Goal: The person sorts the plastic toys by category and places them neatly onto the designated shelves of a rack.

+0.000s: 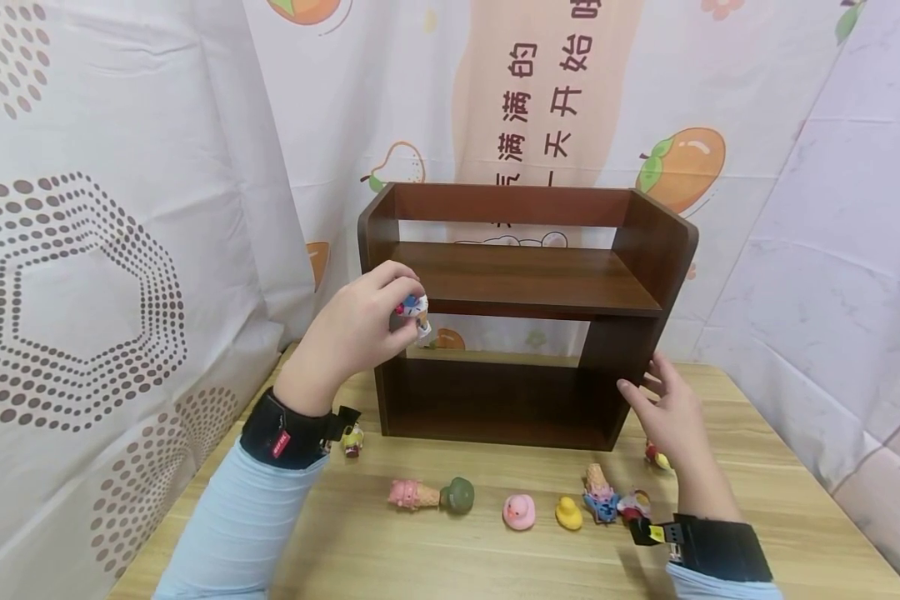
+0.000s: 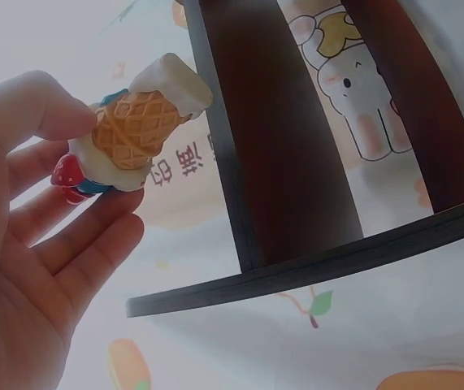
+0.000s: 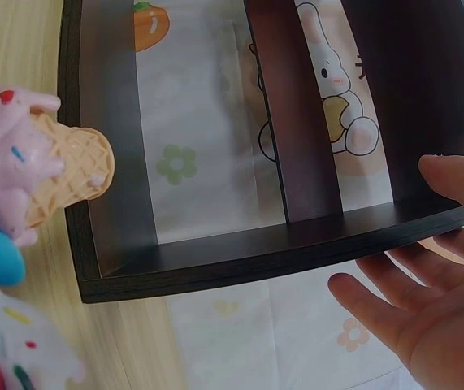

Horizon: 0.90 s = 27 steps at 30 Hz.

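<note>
Cone figurine (image 2: 138,130): is being held in the air at the shelf's left side, around the level of its middle board.
Left hand (image 1: 360,321): is pinching the figurine between thumb and fingers.
Right hand (image 1: 673,412): is holding its fingers loosely extended and parted around the right panel's edge; whether they are touching it, I cannot tell.
Brown shelf (image 1: 540,279): is standing upright on the wooden table (image 1: 382,558).
Front row: a pink-topped cone (image 1: 412,493) is lying against a green toy (image 1: 457,495); a pink duck (image 1: 519,512) and yellow duck (image 1: 568,513) are sitting rightward.
</note>
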### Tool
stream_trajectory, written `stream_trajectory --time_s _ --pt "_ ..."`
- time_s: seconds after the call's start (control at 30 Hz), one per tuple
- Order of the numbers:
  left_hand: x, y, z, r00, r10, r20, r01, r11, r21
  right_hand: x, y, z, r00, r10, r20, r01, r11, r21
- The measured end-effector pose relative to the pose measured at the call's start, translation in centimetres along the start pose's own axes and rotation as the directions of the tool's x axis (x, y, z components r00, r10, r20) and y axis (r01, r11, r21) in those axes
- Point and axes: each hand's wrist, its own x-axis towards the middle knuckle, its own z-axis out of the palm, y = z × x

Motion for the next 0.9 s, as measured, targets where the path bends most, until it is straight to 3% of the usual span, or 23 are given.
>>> stream_trajectory --time_s 0.57,0.9 --pt "3.3 -1.0 -1.1 0.994 -0.064 0.085 0.059 0.996 0.067 0.0 0.1 0.0 1.000 -0.021 -0.008 0.021 1.000 0.005" --pt "4.4 -1.6 -1.4 0.977 -0.117 0.180 0.088 0.983 0.163 0.0 0.2 0.1 1.000 -0.025 -0.005 0.025 1.000 0.008"
